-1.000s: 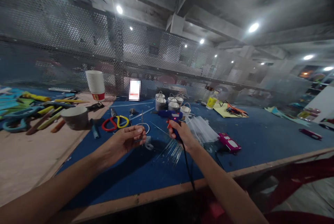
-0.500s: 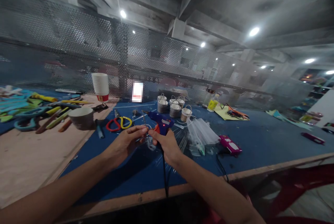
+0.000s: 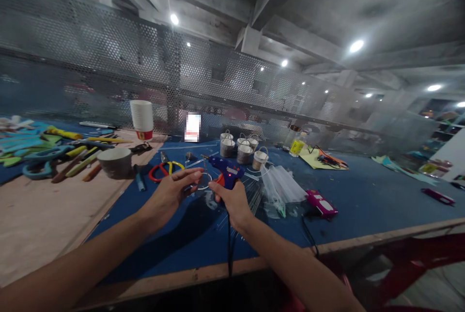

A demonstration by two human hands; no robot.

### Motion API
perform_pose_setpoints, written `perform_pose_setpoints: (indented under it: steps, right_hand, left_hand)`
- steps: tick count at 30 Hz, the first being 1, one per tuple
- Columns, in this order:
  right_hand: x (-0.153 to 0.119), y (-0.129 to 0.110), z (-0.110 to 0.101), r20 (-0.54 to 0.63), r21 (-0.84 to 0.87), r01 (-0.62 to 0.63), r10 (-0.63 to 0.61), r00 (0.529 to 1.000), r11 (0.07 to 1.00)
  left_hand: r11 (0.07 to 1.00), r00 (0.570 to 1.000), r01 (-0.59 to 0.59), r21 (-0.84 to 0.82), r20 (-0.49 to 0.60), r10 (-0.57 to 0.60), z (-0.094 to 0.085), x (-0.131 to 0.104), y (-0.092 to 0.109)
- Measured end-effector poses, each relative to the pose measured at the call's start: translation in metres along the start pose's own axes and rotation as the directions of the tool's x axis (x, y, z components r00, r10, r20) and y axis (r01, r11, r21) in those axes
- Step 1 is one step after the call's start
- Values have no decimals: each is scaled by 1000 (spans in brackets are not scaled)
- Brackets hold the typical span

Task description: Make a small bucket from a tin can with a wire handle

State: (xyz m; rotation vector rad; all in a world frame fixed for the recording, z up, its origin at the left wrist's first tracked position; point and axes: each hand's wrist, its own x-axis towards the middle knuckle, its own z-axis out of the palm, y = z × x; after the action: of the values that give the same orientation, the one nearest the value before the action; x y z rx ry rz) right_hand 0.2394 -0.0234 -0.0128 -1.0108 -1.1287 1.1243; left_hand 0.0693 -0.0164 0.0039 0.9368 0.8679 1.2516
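My right hand (image 3: 232, 200) is wrapped round a blue glue gun (image 3: 227, 169) with an orange trigger. Its nozzle points left, and a small red light shows on its body. Left of it, my left hand (image 3: 178, 191) pinches a thin pale ring (image 3: 206, 181) between its fingers, just below the nozzle. Scissors with red and yellow handles (image 3: 160, 172) lie behind my left hand. Several small buckets with wire handles, one of them a light bucket (image 3: 259, 159), stand beyond the glue gun.
Paper cups (image 3: 142, 116), a grey bowl (image 3: 115, 163) and several tools fill the left side. Right of my hands lie clear plastic strips (image 3: 285, 186) and a magenta device (image 3: 321, 204) with a cord. A bottle (image 3: 298, 145) stands behind, before a perforated metal screen (image 3: 203, 79).
My left hand has drawn slightly away from my right hand, and the pale ring now shows between them. The view has shifted a little.
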Motion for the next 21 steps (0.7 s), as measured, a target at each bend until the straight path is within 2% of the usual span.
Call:
perform_pose_setpoints:
  steps: [5, 11, 15, 21]
  right_hand:
    - [1, 1, -2, 2, -142, 40, -40, 999, 989]
    - [2, 3, -2, 22, -215, 45, -41, 999, 976]
    - [1, 1, -3, 53, -183, 50, -41, 998, 982]
    - [3, 1, -5, 94, -66, -16, 22, 995, 998]
  left_hand:
    - [1000, 999, -14, 15, -29, 14, -4, 5, 0]
    - [999, 999, -37, 30, -1, 37, -9, 9, -7]
    - [999, 999, -43, 28, -15, 44, -10, 9, -5]
    - [1000, 999, 22, -11, -42, -22, -11, 9, -4]
